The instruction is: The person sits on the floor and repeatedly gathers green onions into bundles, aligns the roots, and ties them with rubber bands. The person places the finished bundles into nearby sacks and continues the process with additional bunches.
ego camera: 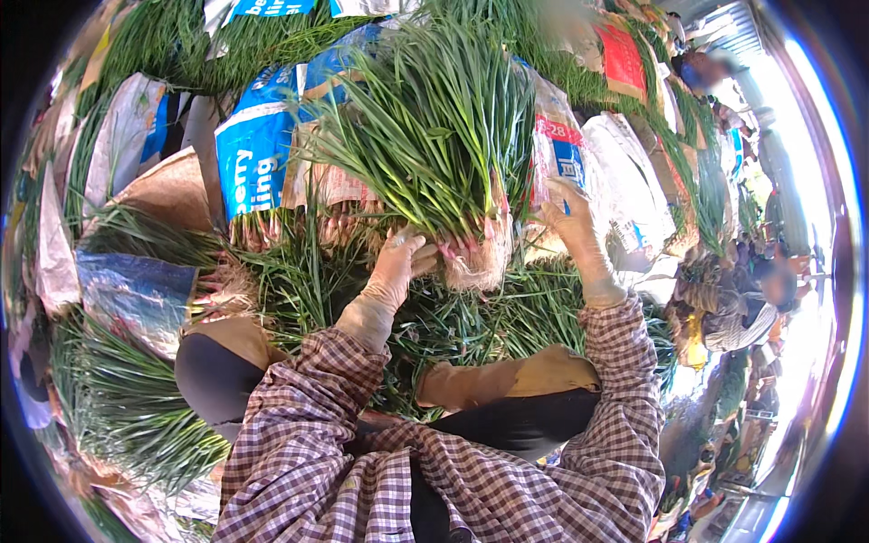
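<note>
A large bunch of long-leaved green plants [434, 129], pink at the stem bases, lies ahead of me with its pale fibrous roots [478, 261] facing me. At the left side of those roots is my left hand [404, 256], in a thin pale glove; its fingers are curled close to the stem bases, and whether they grip any is unclear. To the right of the bunch, my gloved right hand [571, 214] is raised with thumb and fingers apart, holding nothing. A printed plastic sack [558, 146] lies just beyond it.
Loose green leaves [475, 326] cover the ground before my bent legs. Blue-and-white wrapped bundles [254, 156] stand ahead left; another wrapped bundle [139, 292] lies near my left knee. White sacking [628, 183] is at right. Another person [740, 305] sits farther right.
</note>
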`<action>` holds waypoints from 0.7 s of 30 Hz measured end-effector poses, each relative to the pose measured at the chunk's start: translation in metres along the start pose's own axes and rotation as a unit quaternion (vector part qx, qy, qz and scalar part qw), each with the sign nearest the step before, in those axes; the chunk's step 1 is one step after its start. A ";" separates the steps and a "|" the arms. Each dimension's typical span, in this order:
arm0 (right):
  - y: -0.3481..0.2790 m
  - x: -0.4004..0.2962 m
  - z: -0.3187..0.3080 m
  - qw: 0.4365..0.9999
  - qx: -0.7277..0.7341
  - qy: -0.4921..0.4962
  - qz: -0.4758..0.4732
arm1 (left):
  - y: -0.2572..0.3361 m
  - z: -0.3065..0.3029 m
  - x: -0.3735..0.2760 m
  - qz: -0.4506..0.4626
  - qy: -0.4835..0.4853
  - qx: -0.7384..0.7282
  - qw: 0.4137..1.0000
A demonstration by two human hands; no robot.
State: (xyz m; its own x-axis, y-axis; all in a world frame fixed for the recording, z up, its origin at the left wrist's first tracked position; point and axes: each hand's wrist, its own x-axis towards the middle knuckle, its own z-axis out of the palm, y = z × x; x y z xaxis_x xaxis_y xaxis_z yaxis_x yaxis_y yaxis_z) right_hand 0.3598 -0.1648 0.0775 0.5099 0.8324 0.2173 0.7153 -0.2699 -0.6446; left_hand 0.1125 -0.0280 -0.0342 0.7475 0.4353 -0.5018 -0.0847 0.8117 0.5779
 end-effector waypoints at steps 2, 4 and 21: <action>-0.023 -0.007 0.011 0.991 0.111 -0.041 0.059 | -0.006 -0.004 -0.007 -0.042 -0.003 -0.006 0.999; -0.045 -0.023 0.037 0.991 0.079 -0.082 0.068 | -0.007 -0.004 -0.014 -0.040 -0.038 -0.008 0.998; -0.097 -0.035 0.111 0.982 -0.048 -0.067 0.168 | -0.016 -0.025 -0.046 -0.052 -0.058 -0.187 0.979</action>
State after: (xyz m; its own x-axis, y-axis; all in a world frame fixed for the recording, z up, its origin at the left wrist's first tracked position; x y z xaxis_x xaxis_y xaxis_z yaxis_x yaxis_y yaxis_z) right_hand 0.2196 -0.1146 0.0509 0.6625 0.7425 -0.0992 0.5622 -0.5804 -0.5891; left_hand 0.0632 -0.0510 -0.0365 0.8329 0.3136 -0.4560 -0.2239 0.9444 0.2406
